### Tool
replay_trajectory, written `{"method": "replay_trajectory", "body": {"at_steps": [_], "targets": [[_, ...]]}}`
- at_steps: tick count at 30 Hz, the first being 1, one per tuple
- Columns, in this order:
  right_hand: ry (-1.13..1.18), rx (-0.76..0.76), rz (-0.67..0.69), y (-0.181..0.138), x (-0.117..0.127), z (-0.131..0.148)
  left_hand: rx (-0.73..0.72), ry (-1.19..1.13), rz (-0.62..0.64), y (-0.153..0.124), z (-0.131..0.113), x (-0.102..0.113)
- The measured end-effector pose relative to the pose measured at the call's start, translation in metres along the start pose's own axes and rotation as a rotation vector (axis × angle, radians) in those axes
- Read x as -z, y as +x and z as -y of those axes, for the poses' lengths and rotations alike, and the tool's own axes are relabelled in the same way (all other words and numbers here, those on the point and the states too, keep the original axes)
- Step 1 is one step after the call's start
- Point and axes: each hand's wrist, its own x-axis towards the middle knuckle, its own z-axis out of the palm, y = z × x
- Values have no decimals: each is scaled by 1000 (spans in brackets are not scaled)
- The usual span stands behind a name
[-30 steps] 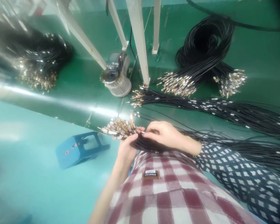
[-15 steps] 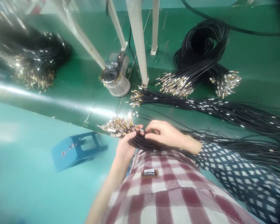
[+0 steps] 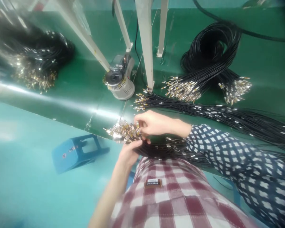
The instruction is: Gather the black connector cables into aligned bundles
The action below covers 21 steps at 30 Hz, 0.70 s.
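My left hand [image 3: 130, 153] is wrapped around a bundle of thin black cables [image 3: 156, 149] just behind their ends. A thick cluster of metal connectors [image 3: 124, 131] fans out to the left of that grip. Above it, my right hand [image 3: 154, 123] has its fingertips pinched at the upper right of the cluster, on what looks like one cable's connector end. The fingers partly cover that end. From my hands the held cables trail to the right, passing under my right sleeve.
A second cable bundle [image 3: 178, 103] lies just beyond on the green tabletop [image 3: 85, 79]. Coiled cables [image 3: 211, 53] sit at the back right, and another dark pile [image 3: 45, 57] at the left. Pale metal legs [image 3: 144, 47] stand behind a round grey-white device [image 3: 120, 82]. A blue stool [image 3: 71, 153] is below left.
My right hand has moved left, from the cables to the connector cluster. My left hand keeps its grip on the bundle. The loose cables beyond it have drawn in toward my body.
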Motion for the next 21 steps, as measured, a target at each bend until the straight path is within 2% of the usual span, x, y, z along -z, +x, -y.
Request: {"method": "replay_trajectory", "body": {"at_steps": [2, 3, 7, 9, 11, 15, 18, 21], "targets": [[72, 3, 93, 15, 8, -21, -10, 11, -10, 2, 1, 2], [60, -44, 62, 22, 10, -36, -17, 16, -11, 2, 2, 3], [-203, -387, -306, 36, -7, -104, -34, -19, 19, 2, 7, 6], [-246, -443, -354, 35, -22, -128, -31, -43, 31, 1, 9, 6], [-240, -453, -364, 29, -33, -141, -34, -55, 13, 1, 9, 4], [-129, -424, -359, 7, -27, -137, -58, -77, -41, 3, 9, -1], [9, -354, -306, -18, -17, -115, -69, -67, -48, 5, 8, -5], [268, -236, -269, -44, -19, -90, -70, -74, -26, 7, 7, -6]]}}
